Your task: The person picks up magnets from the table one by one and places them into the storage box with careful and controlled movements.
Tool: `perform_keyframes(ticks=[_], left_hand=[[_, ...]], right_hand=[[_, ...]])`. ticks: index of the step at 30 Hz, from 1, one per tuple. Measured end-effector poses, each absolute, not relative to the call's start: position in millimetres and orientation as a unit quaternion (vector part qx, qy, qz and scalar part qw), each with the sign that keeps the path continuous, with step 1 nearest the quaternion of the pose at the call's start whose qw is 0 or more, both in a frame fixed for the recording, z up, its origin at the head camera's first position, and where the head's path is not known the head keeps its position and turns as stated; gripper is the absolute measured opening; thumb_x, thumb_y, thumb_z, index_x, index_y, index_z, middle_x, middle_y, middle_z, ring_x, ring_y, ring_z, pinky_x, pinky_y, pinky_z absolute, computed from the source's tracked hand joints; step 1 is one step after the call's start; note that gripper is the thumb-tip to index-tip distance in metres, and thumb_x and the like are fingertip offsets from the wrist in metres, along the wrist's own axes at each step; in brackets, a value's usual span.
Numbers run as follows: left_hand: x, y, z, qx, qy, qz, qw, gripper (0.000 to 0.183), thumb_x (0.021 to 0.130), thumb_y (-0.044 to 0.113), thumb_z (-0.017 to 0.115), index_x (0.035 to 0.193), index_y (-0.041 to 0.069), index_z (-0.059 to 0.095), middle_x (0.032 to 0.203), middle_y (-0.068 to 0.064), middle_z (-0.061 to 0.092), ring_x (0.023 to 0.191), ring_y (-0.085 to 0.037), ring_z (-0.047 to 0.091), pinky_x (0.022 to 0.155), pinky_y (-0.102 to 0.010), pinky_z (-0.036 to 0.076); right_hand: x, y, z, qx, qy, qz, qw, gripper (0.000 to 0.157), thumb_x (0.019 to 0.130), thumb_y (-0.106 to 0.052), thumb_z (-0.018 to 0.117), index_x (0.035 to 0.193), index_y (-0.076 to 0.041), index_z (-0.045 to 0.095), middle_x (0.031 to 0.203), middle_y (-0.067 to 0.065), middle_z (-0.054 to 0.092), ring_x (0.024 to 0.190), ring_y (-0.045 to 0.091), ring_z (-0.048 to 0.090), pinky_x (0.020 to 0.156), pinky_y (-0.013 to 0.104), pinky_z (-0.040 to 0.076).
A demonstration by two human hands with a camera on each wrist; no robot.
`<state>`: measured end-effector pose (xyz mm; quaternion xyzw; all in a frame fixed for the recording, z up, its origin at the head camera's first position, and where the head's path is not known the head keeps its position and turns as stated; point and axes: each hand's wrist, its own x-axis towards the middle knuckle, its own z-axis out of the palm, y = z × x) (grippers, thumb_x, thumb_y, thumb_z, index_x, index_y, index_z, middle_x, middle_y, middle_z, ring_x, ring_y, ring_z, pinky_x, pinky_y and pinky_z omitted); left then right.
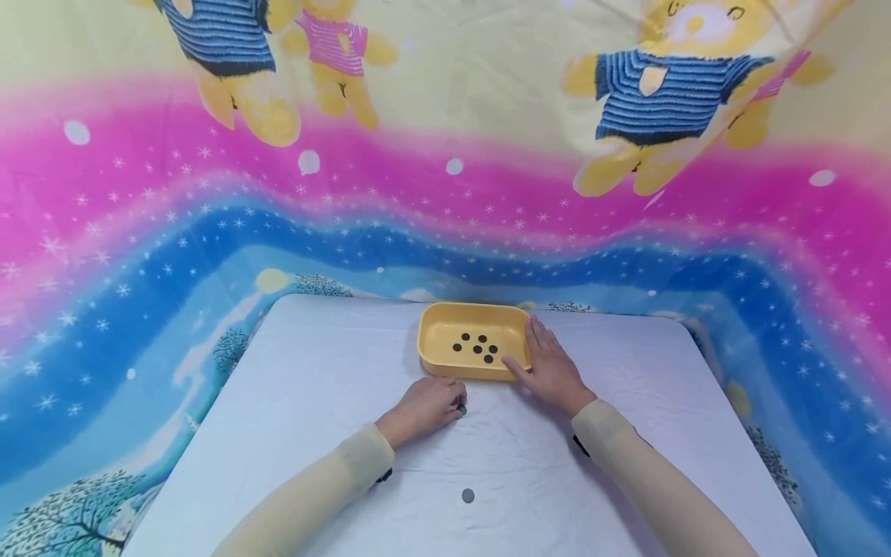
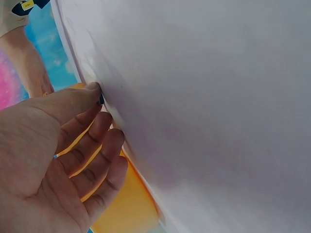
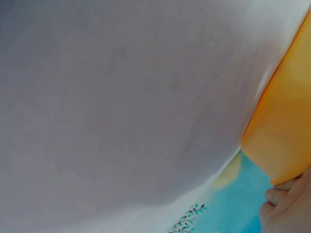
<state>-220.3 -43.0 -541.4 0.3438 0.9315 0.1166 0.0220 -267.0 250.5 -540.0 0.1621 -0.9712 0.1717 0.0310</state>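
Note:
My left hand (image 1: 426, 406) pinches a small dark round disc (image 1: 462, 410) between thumb and fingers, low over the white table in front of a yellow plastic basin (image 1: 437, 368). Only the disc's dark edge shows past the thumb in the left wrist view. The right hand (image 1: 553, 371) lies against the basin's right end, its fingers straight along the rim and the thumb over the near corner. Inside the basin, several dark discs (image 1: 477, 350) lie flat on the bottom. Another grey disc (image 1: 468, 495) rests on the table, nearer to me than both hands.
A white cloth (image 1: 334, 363) with slight wrinkles covers the table. The basin stands at the table's far edge, close to a hanging curtain (image 1: 418, 255) printed with bears and snowflakes, which also runs along both sides.

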Motion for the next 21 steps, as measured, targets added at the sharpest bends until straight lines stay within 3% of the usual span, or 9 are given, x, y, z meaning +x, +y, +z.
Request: perform_keyframes(ticks=[7,21], left_hand=[[-220.6,-42.5,-543.2,0.343,0.930,0.130,0.025,0.014,0.099,0.028,0.081,0.107,0.025,0.070,0.102,0.013,0.068,0.092,-0.006,0.065,0.082,-0.028,0.055],[-216.8,-40.8,-538.7,0.353,0.922,0.153,0.033,0.017,0.097,0.022,0.083,0.106,0.025,0.068,0.102,0.014,0.070,0.095,-0.006,0.065,0.082,-0.027,0.054]], right_hand=[[-265.5,249.2,-538.1,0.162,-0.971,0.171,0.035,0.107,0.106,-0.075,0.040,0.169,0.005,0.008,0.179,0.023,0.006,0.166,0.036,0.005,0.135,0.053,0.010],[-265.5,248.7,-539.5,0.163,-0.971,0.174,0.035,0.106,0.106,-0.074,0.040,0.169,0.005,0.007,0.179,0.020,0.001,0.166,0.037,0.007,0.135,0.052,0.009]])
